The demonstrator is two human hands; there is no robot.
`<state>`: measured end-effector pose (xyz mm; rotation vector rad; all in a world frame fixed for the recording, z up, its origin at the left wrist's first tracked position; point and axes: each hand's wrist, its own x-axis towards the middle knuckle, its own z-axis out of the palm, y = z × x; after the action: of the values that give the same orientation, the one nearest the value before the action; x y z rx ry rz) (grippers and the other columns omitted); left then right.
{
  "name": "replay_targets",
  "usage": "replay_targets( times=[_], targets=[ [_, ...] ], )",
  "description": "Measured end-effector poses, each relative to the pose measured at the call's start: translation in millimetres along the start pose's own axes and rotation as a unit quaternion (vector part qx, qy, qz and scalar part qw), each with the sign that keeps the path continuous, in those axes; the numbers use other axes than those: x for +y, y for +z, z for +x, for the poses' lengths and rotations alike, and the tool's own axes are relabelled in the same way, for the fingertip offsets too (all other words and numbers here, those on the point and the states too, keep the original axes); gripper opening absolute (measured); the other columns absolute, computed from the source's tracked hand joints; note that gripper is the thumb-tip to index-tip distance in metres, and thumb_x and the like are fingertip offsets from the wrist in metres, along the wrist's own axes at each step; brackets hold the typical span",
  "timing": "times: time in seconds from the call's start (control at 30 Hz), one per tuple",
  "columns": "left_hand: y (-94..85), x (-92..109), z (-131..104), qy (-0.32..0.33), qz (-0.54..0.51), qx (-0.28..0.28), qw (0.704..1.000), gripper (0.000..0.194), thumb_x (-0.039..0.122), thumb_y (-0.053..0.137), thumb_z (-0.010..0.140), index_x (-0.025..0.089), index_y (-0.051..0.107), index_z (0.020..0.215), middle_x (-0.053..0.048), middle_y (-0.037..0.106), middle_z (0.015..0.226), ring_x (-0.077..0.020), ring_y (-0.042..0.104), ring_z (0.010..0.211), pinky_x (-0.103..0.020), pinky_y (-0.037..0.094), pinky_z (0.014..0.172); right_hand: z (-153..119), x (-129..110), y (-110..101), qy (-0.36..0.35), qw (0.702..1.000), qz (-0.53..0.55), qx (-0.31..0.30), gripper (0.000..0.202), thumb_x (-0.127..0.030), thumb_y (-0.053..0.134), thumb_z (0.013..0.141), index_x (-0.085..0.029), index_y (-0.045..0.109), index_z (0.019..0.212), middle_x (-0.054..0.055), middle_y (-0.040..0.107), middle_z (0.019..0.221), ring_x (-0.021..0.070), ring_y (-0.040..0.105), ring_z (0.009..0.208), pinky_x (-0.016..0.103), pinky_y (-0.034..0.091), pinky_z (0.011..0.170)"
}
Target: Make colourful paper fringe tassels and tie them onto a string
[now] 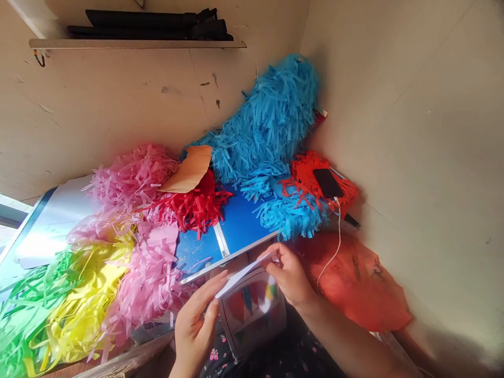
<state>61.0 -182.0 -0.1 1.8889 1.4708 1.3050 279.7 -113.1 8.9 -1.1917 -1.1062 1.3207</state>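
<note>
White paper [244, 275] at six o'clock, by the edge of the table [248, 215], sits pinched in left hand [197, 315] and right hand [291, 275] — uneven tension could crease it, and the latter snagging the nearby cable [334, 254] could drag the phone [328, 183] from three o'clock.

I have one flat, thin, white piece of paper [244, 274] held up in the air, at six o'clock from the middle of my view. It is tilted so I see it nearly edge-on, a narrow sliver running from eight o'clock to two. The right hand [290, 274] pinches its two-o'clock end; its eight-o'clock end sits between the left hand's [197, 315] fingers and thumb, how firmly I can't tell. Its long edges look straight.
</note>
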Motion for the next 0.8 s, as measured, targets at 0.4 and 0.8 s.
replay_targets(
  times=[0.4,0.8],
  targets=[
    [-4.0,4,5,0.028,-0.010,0.003,1.000,0.026,0.019,0.054,0.091,0.027,0.073,0.107,-0.004,0.077,0.109,-0.0197,0.072,0.100,-0.030,0.060,0.086,-2,-3,-8,-0.093,0.990,0.070,-0.084,0.011,-0.011,0.064,0.073,-0.022,0.064,0.070,0.001,0.071,0.079,0.0169,0.065,0.077,0.030,0.050,0.075],
    [-1.9,19,-7,0.003,-0.044,0.019,0.999,0.018,0.031,0.060,0.091,0.027,0.075,0.099,-0.006,0.074,0.111,-0.0233,0.071,0.100,-0.033,0.060,0.082,-13,-11,-23,-0.140,0.978,-0.021,-0.155,0.021,-0.040,0.061,0.091,-0.021,0.066,0.086,0.004,0.067,0.090,0.0178,0.062,0.083,0.030,0.048,0.075]
  ],
)
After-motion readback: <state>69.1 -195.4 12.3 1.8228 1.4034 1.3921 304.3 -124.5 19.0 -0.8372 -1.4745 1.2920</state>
